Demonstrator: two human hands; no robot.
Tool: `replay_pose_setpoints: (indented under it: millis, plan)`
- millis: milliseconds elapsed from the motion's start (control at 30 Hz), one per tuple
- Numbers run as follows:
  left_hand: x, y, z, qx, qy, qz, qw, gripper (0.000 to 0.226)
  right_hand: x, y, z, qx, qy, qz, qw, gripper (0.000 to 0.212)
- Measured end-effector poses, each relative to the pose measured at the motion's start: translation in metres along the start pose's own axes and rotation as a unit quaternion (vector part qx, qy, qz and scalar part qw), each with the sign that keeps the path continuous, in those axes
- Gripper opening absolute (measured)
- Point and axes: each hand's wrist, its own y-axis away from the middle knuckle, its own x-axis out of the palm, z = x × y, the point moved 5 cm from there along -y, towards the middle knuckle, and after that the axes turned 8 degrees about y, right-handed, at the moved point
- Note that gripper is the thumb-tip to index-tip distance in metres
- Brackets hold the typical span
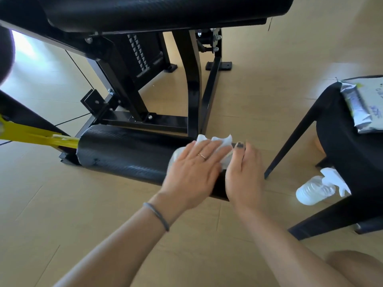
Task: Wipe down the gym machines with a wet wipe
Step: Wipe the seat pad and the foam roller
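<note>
A pale wood-look floor [116, 214] runs under a black gym machine [145, 83], whose padded seat [165, 11] fills the top of the view. Low on the frame lies a black padded roller [124, 156], fixed at its left end to a yellow arm [37, 136].

The left hand [191, 172] lies flat on the right part of the roller, fingers straight and spread, pressing a white wet wipe [217, 141] against the padding; the wipe bunches out beyond the fingertips. A thin ring sits on 1 finger and a dark band circles the wrist. The right hand [244, 172] rests just beside it at the roller's right end, fingers loosely extended over the end and touching the edge of the wipe, not curled round anything.

To the right stands a black stool [335, 141] carrying a pack of wipes [364, 104]. On the floor under it lies a clear spray bottle [315, 189] on its side.
</note>
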Motion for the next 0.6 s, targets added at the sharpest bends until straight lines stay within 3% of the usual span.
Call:
replay_pose_setpoints:
  millis: [67,233,333,367,467,600]
  plan:
    - [-0.019,0.009,0.050,-0.032,-0.031,-0.035,0.998,0.049,0.000,0.004,-0.001,-0.016,0.016,0.008,1.000,0.073]
    - [-0.066,0.069,0.231,-0.288,-0.025,-0.085,0.954,0.056,0.000,0.011,-0.002,-0.034,0.041,0.020,0.998,0.073]
    - [-0.063,0.057,0.232,-0.354,-0.025,-0.123,0.927,0.054,0.001,0.011,0.001,-0.029,0.032,0.013,0.999,0.075]
    - [-0.057,0.042,0.205,-0.339,-0.041,-0.127,0.931,0.055,0.001,0.012,0.001,-0.027,0.026,0.011,0.999,0.076]
    - [-0.026,-0.004,0.093,-0.178,-0.055,-0.105,0.977,0.052,0.002,0.012,0.000,-0.016,0.005,0.008,1.000,0.074]
    - [0.017,-0.019,-0.013,-0.002,-0.004,-0.016,1.000,0.048,-0.001,0.007,-0.002,0.005,-0.058,0.003,0.998,0.044]
